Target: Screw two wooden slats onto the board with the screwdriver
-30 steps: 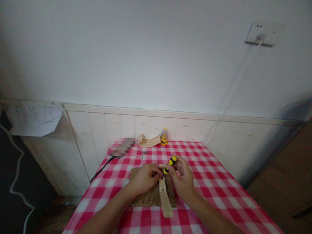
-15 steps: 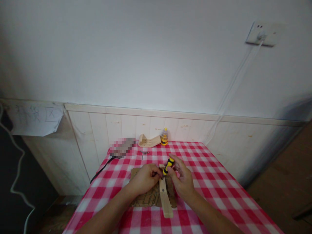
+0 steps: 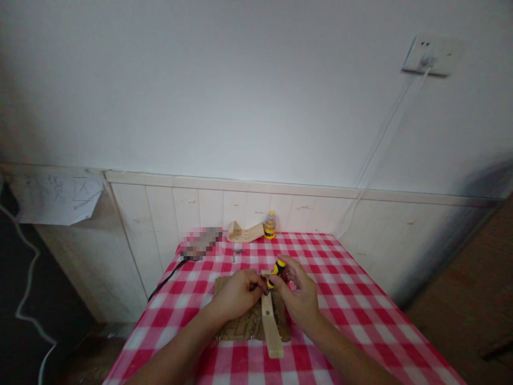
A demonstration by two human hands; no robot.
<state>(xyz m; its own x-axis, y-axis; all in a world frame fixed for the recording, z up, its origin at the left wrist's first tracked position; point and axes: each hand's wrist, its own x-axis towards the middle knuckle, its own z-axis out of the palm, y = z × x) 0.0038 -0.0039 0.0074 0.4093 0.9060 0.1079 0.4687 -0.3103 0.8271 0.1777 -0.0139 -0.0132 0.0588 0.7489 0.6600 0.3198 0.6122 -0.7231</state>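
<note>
The right hand (image 3: 302, 299) was closed on the tool (image 3: 279, 266), which leaned, its low end down by the wood (image 3: 273, 334). The wood ran long ways between the hands. The left hand (image 3: 236, 297) was near that end; I cannot tell if it pinched anything.

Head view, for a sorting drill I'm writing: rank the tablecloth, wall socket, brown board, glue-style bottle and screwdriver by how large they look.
1. Checked tablecloth
2. Brown board, partly covered
3. Wall socket
Unranked below these: yellow-capped bottle and partly hidden screwdriver, too alike.
</note>
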